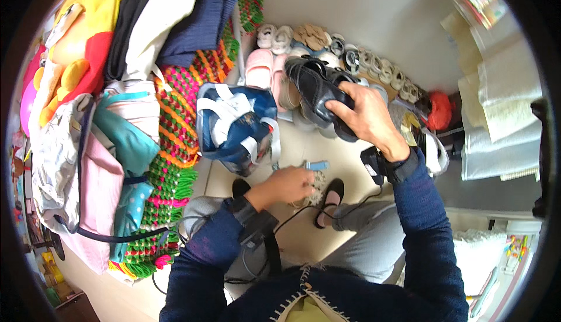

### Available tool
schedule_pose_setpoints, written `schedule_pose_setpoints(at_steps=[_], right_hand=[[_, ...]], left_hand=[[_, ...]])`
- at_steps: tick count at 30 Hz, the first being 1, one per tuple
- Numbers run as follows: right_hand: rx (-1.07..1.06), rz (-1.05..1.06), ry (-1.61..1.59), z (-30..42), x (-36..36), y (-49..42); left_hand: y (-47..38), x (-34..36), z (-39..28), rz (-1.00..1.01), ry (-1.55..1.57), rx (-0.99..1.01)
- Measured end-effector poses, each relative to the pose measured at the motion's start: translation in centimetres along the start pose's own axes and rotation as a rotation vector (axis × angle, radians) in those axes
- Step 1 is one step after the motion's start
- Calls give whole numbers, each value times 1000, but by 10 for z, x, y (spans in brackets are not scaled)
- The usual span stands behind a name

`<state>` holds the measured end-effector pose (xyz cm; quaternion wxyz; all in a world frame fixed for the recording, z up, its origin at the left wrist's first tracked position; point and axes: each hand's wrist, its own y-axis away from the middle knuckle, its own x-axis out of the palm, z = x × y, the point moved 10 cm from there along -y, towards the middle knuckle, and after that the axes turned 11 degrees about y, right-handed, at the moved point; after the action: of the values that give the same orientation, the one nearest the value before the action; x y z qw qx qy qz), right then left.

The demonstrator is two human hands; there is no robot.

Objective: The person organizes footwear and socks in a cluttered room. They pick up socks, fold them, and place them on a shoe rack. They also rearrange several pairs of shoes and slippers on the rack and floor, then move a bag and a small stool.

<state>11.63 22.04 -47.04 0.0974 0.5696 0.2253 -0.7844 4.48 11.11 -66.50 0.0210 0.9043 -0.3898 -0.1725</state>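
My right hand [368, 114] grips black shoes [310, 86], thumb and fingers at one end, above rows of footwear on the floor. Lower and to the left, my left hand [287, 185] has curled fingers over the floor between my feet. Beside its fingers show a light blue strip [317, 165] and a pale, beaded-looking item [316, 186]; whether the hand holds them is unclear. A clear-and-blue bag [236, 124] with white straps stands left of the shoes. Pink slippers [258, 68] lie just behind the black shoes.
Small pale shoes [377, 64] line the wall, with a crumpled brown item [312, 37] among them. On the left, folded clothes [188, 24] and a yellow-and-red plush toy [83, 54] rest on a colourful woven cover [175, 146]. Pale cloths [504, 103] hang at right. Cables cross my lap.
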Motion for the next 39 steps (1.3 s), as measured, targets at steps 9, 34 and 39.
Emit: schedule_pose_setpoints(at_steps=[9, 34, 39], right_hand=[[-313, -130, 470, 44, 113, -136], [137, -256, -546, -97, 166, -40], [838, 1, -771, -172, 286, 139]], left_hand=[[8, -8, -19, 16, -57, 16], [7, 0, -10, 39, -77, -6], [13, 24, -4, 302, -210, -122]])
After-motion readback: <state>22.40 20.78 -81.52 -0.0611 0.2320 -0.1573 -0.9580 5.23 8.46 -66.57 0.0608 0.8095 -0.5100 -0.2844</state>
